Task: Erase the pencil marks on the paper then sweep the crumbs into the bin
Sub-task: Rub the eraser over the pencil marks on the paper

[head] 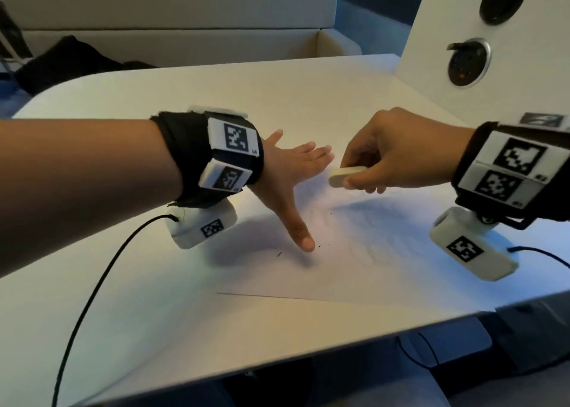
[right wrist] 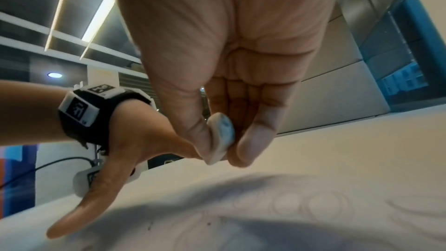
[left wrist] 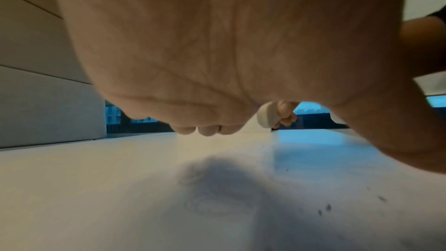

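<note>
Two hands over paper (head: 354, 270), left hand (head: 290, 175) flat (fingers spread), right hand (head: 398, 153) pinching eraser (head: 344, 176)

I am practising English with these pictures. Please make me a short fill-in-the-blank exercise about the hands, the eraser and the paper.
1. The right hand pinches a white ____.
2. The left hand rests on the paper with its fingers ____.
3. Small dark ____ lie near the left thumb.
4. The eraser is held ____ the paper, not touching it.

Missing words: eraser; spread; crumbs; above

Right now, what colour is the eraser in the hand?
Off-white, a small rounded eraser pinched in the right hand; best seen in the head view.
</note>
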The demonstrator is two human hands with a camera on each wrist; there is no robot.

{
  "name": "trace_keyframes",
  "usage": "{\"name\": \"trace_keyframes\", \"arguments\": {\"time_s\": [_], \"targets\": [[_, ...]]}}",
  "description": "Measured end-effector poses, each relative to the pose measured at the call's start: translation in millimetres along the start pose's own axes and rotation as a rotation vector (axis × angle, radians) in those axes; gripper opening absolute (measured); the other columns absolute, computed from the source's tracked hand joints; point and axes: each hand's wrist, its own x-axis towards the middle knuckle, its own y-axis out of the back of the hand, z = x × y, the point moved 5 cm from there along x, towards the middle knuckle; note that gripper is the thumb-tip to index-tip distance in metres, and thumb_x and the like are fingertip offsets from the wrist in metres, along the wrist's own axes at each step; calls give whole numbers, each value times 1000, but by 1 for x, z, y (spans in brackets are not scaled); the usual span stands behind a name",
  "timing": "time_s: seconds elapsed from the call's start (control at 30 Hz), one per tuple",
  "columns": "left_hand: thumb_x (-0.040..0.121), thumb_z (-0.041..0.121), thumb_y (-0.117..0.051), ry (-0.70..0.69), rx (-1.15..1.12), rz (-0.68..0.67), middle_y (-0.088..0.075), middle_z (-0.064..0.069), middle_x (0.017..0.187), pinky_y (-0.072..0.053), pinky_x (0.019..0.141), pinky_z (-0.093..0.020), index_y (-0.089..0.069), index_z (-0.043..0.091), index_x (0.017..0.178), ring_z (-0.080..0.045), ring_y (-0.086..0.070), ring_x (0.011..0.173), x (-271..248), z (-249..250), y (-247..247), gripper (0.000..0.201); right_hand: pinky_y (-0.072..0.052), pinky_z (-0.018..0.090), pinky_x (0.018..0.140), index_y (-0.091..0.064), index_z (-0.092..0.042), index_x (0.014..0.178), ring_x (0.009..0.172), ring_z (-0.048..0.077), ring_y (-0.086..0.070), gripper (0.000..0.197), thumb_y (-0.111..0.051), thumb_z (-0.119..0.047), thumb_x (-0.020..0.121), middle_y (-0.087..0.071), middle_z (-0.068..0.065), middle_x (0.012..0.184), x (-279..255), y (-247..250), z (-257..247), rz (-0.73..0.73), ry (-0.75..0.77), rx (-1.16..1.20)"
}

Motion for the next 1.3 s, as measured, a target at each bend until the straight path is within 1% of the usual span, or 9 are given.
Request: {"name": "trace_keyframes", "arguments": {"time_s": [0.13,0.27,0.4,0.53,0.7,0.83,1.03,1.17,1.3], "targets": [[52,84,-65,-21,-20,-25,23,9,160,20,113,-54,23,23,151,-9,20,146,8,2,-18,146,-38,16,52,-66,-27,68,50,6,-51,20,-67,-40,84,-62,-9,57,10,-20,-8,15,64,-147],[54,83,-66,-28,-22,-24,24,9,160,18,114,-55,23,22,151,-10,19,147,12,2,-26,145,-35,24,54,-56,-25,59,49,10,-44,32,-63,-38,87,-52,-6,52,13,-36,-13,-4,97,-226],[50,85,-66,-53,-44,-16,21,10,161,14,113,-60,19,34,152,-12,20,147,14,2,-29,142,-34,18,49,-70,-18,66,49,6,-48,30,-67,-43,83,-55,-4,50,7,-47,-28,-87,157,-145],[57,79,-67,-56,-54,-16,24,14,159,15,114,-59,28,34,147,-11,19,147,9,4,-26,138,-33,15,48,-77,-17,81,47,7,-46,27,-66,-41,84,-62,-4,58,23,-33,-16,5,98,-197],[55,85,-63,-58,-23,-20,21,14,160,11,113,-63,19,38,150,-14,19,147,12,3,-29,134,-35,13,45,-73,-19,69,45,4,-48,27,-69,-43,81,-53,-7,47,15,-48,-30,-102,155,-97],[57,82,-64,-41,-48,-35,27,14,158,13,114,-61,27,37,147,-12,23,146,10,0,-29,136,-33,17,46,-77,-17,77,44,9,-43,27,-69,-43,80,-64,3,57,28,-37,-18,-17,83,-132],[56,83,-65,-45,-61,-25,24,13,159,11,114,-62,22,39,149,-13,21,147,10,2,-28,135,-36,10,45,-75,-19,70,45,2,-49,28,-72,-46,78,-54,-10,44,23,-44,-26,-136,121,-81],[57,81,-65,-29,-53,-30,26,14,158,11,114,-62,27,36,147,-11,21,146,11,0,-27,137,-36,14,45,-77,-17,78,46,7,-46,29,-71,-46,78,-60,-3,54,33,-36,-12,-65,50,-99],[51,87,-62,-26,-42,-33,24,10,160,12,114,-62,20,39,150,-14,21,147,14,-1,-29,137,-44,12,49,-75,-19,71,48,2,-56,28,-73,-46,78,-65,-7,54,22,-46,-24,-242,101,-45]]}}
